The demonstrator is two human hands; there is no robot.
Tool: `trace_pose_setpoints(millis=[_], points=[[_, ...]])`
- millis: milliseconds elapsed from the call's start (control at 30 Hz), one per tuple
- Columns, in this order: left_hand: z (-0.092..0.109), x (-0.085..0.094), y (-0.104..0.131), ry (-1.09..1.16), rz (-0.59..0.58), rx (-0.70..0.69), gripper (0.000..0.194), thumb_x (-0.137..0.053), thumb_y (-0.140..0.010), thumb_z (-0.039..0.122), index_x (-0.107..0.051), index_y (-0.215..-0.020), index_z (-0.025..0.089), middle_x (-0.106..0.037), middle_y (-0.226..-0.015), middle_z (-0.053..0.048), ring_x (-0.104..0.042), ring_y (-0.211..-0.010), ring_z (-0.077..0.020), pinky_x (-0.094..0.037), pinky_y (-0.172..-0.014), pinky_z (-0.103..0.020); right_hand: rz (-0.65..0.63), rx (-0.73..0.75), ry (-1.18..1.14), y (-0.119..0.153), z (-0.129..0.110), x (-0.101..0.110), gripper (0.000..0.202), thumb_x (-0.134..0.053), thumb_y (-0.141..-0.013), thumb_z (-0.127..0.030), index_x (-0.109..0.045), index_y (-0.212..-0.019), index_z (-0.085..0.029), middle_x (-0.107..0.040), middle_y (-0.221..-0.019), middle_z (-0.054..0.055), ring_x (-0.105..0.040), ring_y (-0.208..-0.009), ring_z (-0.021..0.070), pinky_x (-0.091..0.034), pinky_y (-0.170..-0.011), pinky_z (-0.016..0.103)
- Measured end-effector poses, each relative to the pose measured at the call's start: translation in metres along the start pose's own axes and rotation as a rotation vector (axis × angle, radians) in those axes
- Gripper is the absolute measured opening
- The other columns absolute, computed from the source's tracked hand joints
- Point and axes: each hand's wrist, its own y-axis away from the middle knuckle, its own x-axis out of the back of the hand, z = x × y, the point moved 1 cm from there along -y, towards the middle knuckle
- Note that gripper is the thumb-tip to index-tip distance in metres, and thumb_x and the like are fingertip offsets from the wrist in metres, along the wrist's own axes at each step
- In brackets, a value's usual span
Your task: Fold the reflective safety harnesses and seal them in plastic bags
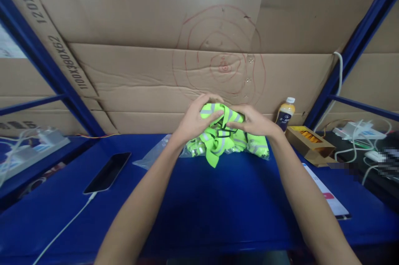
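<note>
A bunched neon-yellow reflective vest (222, 119), with silver-grey bands and a black buckle, is held up between my two hands. My left hand (198, 118) grips its left side, the thumb across the front and the fingers over the top. Around its right side my right hand (254, 120) is closed, with the thumb in front. A loose strap end hangs below the buckle. More folded yellow reflective pieces (258, 145) lie beneath and beside it on the blue table (218, 202). A clear plastic bag (152, 154) lies to the left, partly hidden by my left forearm.
A phone (108, 172) on a white cable lies at left. At right are a juice bottle (285, 114), an open cardboard box (307, 148) and a tablet-like screen (326, 190). Power strips (34, 150) with cables sit beyond the blue frame posts. A cardboard wall (140, 65) stands behind.
</note>
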Motion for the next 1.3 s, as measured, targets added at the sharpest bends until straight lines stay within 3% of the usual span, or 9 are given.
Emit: trace_pose_setpoints(millis=[100,200,333,533,700,767,933,1200,1300], points=[[-0.016,-0.007,0.0,0.188,0.053,0.168,0.063,-0.066,-0.094,0.074,-0.074,-0.125,0.02,-0.075,-0.128,-0.012,-0.068,-0.118,-0.0272,-0.052,-0.103,-0.035,0.074,0.03,0.024,-0.001,-0.003,0.0,0.036,-0.077,-0.094,-0.04,-0.08,-0.122,-0.018,-0.084,-0.116,0.004,-0.077,-0.107,0.0291,-0.056,-0.094,0.036],[-0.027,-0.013,0.001,0.551,-0.102,0.5,0.082,-0.054,-0.088,0.092,-0.079,-0.109,0.017,-0.08,-0.106,-0.015,-0.074,-0.103,-0.0309,-0.059,-0.084,-0.036,0.206,0.129,0.108,-0.003,-0.003,-0.004,0.034,-0.071,-0.094,-0.025,-0.08,-0.127,-0.021,-0.083,-0.121,0.007,-0.078,-0.113,0.0286,-0.057,-0.099,0.039],[-0.024,-0.015,0.003,0.821,-0.151,0.689,0.056,-0.084,-0.079,0.072,-0.08,-0.095,0.018,-0.079,-0.087,-0.009,-0.075,-0.082,-0.0235,-0.059,-0.071,-0.03,0.401,0.304,0.258,-0.008,0.001,-0.017,0.045,-0.055,-0.093,-0.007,-0.081,-0.124,-0.027,-0.08,-0.132,0.007,-0.074,-0.123,0.0267,-0.056,-0.109,0.047],[-0.017,0.002,0.003,0.718,0.036,0.636,0.051,-0.103,-0.055,0.035,-0.081,-0.096,0.015,-0.079,-0.087,-0.006,-0.071,-0.072,-0.0187,-0.057,-0.068,-0.029,0.26,0.28,0.118,-0.008,-0.017,-0.017,0.041,-0.073,-0.092,-0.024,-0.076,-0.133,-0.031,-0.066,-0.154,0.008,-0.06,-0.145,0.0312,-0.047,-0.123,0.054],[-0.005,0.009,0.005,0.212,-0.046,0.222,0.044,-0.095,-0.072,0.039,-0.082,-0.109,0.02,-0.082,-0.112,-0.007,-0.074,-0.105,-0.028,-0.056,-0.094,-0.035,0.228,0.111,-0.052,-0.001,-0.013,-0.007,0.073,-0.083,-0.09,-0.049,-0.056,-0.154,-0.029,-0.056,-0.161,0.015,-0.052,-0.152,0.0313,-0.041,-0.127,0.054],[0.0,0.007,0.006,0.052,-0.109,0.086,0.036,-0.088,-0.081,0.038,-0.083,-0.112,0.022,-0.082,-0.116,-0.007,-0.073,-0.114,-0.0299,-0.052,-0.105,-0.037,0.164,0.074,-0.058,-0.001,-0.006,-0.009,0.083,-0.086,-0.086,-0.049,-0.052,-0.158,-0.027,-0.058,-0.159,0.015,-0.056,-0.148,0.0316,-0.044,-0.124,0.052],[0.002,-0.001,0.01,-0.006,-0.147,-0.015,0.029,-0.081,-0.09,0.036,-0.08,-0.116,0.023,-0.081,-0.12,-0.007,-0.073,-0.116,-0.0279,-0.049,-0.111,-0.038,0.064,-0.011,0.044,-0.001,-0.001,-0.009,0.051,-0.086,-0.084,-0.045,-0.073,-0.125,-0.017,-0.08,-0.119,0.008,-0.074,-0.108,0.0282,-0.056,-0.098,0.04],[-0.01,-0.029,0.003,0.254,0.359,0.211,0.044,-0.065,-0.099,0.061,-0.073,-0.12,0.023,-0.074,-0.133,-0.009,-0.066,-0.131,-0.0264,-0.053,-0.111,-0.035,0.357,0.185,0.191,-0.006,-0.005,-0.01,0.028,-0.073,-0.096,-0.036,-0.076,-0.121,-0.023,-0.08,-0.115,0.009,-0.075,-0.108,0.0288,-0.057,-0.098,0.04],[-0.016,-0.027,0.0,0.685,0.187,0.546,0.051,-0.069,-0.093,0.068,-0.074,-0.112,0.022,-0.079,-0.112,-0.009,-0.075,-0.108,-0.0287,-0.064,-0.091,-0.04,0.369,0.284,0.347,-0.009,-0.01,-0.018,0.023,-0.06,-0.102,-0.025,-0.075,-0.12,-0.026,-0.078,-0.119,0.009,-0.068,-0.118,0.0294,-0.053,-0.109,0.045]])
